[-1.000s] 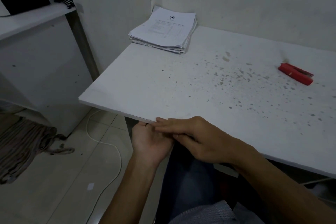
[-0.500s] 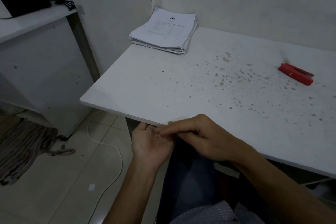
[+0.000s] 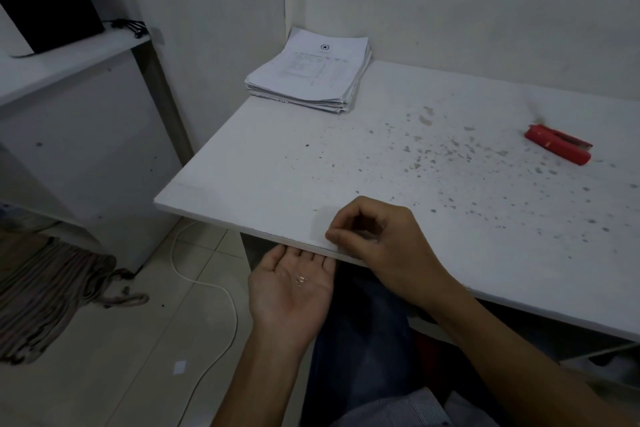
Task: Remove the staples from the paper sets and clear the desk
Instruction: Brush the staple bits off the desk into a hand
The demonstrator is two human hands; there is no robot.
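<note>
Your white desk (image 3: 277, 166) was speckled grey. The paper stack (image 3: 308, 76) sat squared at its far corner. Your right hand (image 3: 377, 236) curled at the near edge, grasping nothing visible; your left hand (image 3: 291, 288) lay flat-fingered below, cradling tiny glinting staples (image 3: 300, 280).

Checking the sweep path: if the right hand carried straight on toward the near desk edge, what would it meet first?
Likely the left hand, cupped palm-up just below the desk edge, staples in it; the right hand sits just above.
</note>
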